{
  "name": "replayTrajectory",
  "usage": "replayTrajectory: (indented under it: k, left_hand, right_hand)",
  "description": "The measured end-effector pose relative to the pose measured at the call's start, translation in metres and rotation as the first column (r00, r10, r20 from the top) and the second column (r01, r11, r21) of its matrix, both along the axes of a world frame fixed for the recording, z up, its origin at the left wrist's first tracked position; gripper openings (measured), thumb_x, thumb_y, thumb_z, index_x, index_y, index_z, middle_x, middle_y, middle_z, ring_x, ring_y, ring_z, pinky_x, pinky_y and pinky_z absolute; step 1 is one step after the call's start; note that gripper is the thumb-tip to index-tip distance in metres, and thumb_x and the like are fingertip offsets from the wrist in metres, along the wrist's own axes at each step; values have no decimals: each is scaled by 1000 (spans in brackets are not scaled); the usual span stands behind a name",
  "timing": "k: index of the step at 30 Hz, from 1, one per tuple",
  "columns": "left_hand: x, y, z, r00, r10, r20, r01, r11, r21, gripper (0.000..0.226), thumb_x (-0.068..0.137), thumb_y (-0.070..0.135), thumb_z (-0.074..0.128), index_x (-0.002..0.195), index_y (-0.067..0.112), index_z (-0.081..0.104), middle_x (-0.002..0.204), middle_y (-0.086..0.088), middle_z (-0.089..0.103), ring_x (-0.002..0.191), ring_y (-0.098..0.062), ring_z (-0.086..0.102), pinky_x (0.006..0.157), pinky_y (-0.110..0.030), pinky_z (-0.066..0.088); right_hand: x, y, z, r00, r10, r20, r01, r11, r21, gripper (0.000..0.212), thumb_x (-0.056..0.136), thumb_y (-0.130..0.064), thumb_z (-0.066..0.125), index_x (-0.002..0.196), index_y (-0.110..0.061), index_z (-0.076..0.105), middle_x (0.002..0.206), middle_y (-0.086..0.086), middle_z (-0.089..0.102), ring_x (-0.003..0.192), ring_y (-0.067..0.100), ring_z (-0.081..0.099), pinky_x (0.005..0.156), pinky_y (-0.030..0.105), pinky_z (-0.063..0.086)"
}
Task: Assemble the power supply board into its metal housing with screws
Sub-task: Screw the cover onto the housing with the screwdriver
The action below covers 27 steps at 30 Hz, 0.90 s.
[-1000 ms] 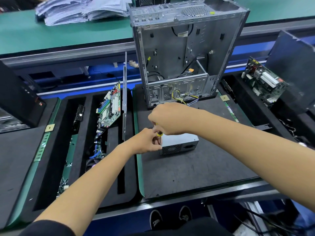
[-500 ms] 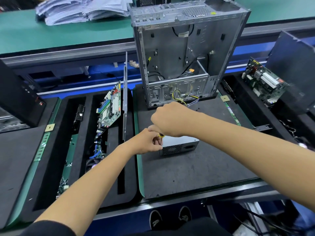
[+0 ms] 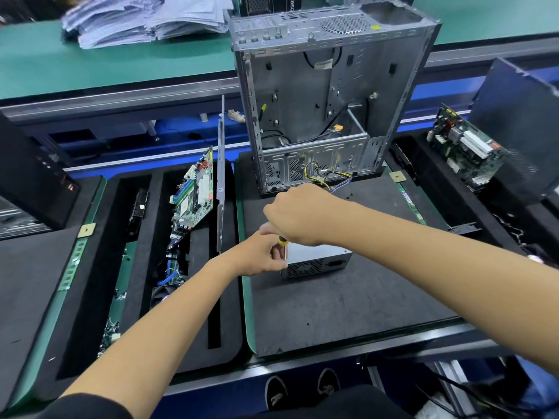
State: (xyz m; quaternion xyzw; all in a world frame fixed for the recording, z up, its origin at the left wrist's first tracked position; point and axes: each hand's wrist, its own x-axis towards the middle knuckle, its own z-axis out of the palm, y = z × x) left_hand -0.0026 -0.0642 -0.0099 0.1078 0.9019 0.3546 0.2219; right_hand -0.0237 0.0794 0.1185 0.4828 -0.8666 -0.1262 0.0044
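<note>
A grey metal power supply housing (image 3: 317,261) lies on the black foam mat (image 3: 348,303), its vented face toward me. My right hand (image 3: 302,216) grips a screwdriver with a yellow and black handle (image 3: 282,241), held upright over the housing's left end. My left hand (image 3: 260,255) sits at that same left end, fingers curled against the housing and around the screwdriver shaft; the tip and any screw are hidden. Yellow and black wires (image 3: 320,173) run from behind my right hand toward the case.
An open metal computer case (image 3: 326,95) stands upright behind the mat. A motherboard (image 3: 196,195) and a metal side panel (image 3: 220,182) stand in the left foam tray. Another board (image 3: 465,146) leans at right. Papers (image 3: 142,19) lie on the far green bench.
My right hand has shifted slightly over the screwdriver handle, as if turning it. The left hand and the housing stay in place.
</note>
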Motion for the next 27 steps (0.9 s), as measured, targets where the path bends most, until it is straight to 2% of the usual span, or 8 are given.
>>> replayTrajectory:
  k: [2,4,8,11,14,17,23,27]
  left_hand:
    - [0,0,1,1000,-10,-9,10,1000,-12,13,82,14,67,74,10,58,68,6,56,56,1,48,60,-17,46]
    - [-1,0,1,999,-26,-35,25,999,-21,22,81,13,67,65,17,53,58,13,52,52,0,45,56,-16,42]
    - [0,-1,0,999,-29,-25,28,999,-30,8,81,14,66,79,9,59,67,13,50,54,-1,44,59,-15,42]
    - [0,-1,0,999,-27,25,27,1000,-6,15,83,14,64,87,1,60,70,8,49,57,0,43,61,-14,41]
    - [-2,-1,3,999,-31,14,31,999,-26,12,82,15,66,74,17,57,63,10,51,52,3,46,53,-8,37]
    - [-4,0,4,999,-53,-9,52,998,-39,21,81,13,66,66,21,54,58,11,51,49,3,45,52,-9,35]
    - [-3,-2,2,997,-72,-23,71,997,-43,9,82,13,67,79,9,60,61,11,51,52,4,48,53,-7,36]
    - [-4,-2,2,998,-62,-16,61,997,-54,15,82,15,67,74,10,56,64,13,47,51,2,45,53,-9,36]
  right_hand:
    - [-1,3,3,976,-37,213,34,999,19,21,98,-29,42,105,-10,45,100,8,48,59,20,41,49,32,24]
    - [-3,5,7,930,-25,366,13,999,33,18,88,-9,48,106,-9,46,108,8,43,62,18,44,48,30,24]
    - [0,-1,9,984,15,176,-20,1000,24,11,94,-21,48,96,-13,55,93,6,51,69,22,44,48,28,22]
    - [2,-3,4,999,15,40,-17,999,38,32,101,-33,31,92,-12,54,65,1,36,61,25,39,45,28,16]
    - [-1,0,3,979,-46,196,44,999,15,19,98,-32,41,95,-13,44,81,3,41,60,23,41,48,32,25]
    - [-2,4,7,938,-24,346,13,999,33,19,82,-6,50,100,-13,46,105,4,39,57,14,40,46,30,24]
    - [-3,0,3,974,-22,228,24,1000,-8,4,88,-13,54,92,-16,53,99,4,48,69,18,41,50,26,23]
    - [-6,-5,-3,991,-17,136,19,1000,-14,12,94,-24,53,87,-14,49,96,9,57,70,24,45,48,29,27]
